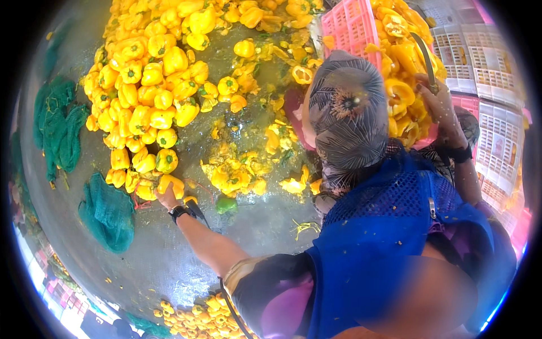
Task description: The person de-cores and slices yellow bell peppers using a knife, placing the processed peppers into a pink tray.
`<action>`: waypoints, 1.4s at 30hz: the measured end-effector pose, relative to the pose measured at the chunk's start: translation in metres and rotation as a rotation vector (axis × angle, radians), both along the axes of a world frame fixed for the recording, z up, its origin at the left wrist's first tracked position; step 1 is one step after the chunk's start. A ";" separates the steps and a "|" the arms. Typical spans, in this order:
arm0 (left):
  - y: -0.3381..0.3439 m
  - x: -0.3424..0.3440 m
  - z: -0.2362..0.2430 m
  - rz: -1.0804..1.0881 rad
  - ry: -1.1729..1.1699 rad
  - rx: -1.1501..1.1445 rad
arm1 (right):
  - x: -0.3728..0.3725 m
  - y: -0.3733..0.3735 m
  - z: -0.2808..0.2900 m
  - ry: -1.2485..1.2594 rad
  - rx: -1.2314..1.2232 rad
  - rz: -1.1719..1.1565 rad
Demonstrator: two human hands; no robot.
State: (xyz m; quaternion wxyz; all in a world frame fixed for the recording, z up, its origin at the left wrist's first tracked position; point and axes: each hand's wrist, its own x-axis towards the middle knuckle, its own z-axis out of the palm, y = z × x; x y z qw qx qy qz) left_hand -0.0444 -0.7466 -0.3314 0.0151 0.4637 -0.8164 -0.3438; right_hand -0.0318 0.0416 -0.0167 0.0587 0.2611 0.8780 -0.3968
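Note:
My left hand reaches to the lower edge of the pile of yellow bell peppers, its fingers closed on a yellow pepper. My right hand grips a curved knife, whose blade rises beside a heap of cut pepper pieces in a pink crate. Between my hands are my knee in patterned fabric and scattered pepper scraps on the wet grey floor.
Teal net sacks lie at the left, another nearer the pile. White crates stand in stacks along the right. More yellow peppers are at the bottom edge.

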 end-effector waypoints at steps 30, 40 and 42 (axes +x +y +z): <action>0.129 -0.048 0.004 -0.559 -0.329 -0.206 | 0.020 -0.006 0.006 0.076 -0.204 0.004; 0.245 -0.069 0.105 -0.179 0.443 0.266 | 0.024 -0.011 0.019 0.140 -0.494 0.068; 0.300 -0.079 0.172 -0.364 0.582 0.155 | 0.025 -0.035 0.043 0.061 -0.506 0.082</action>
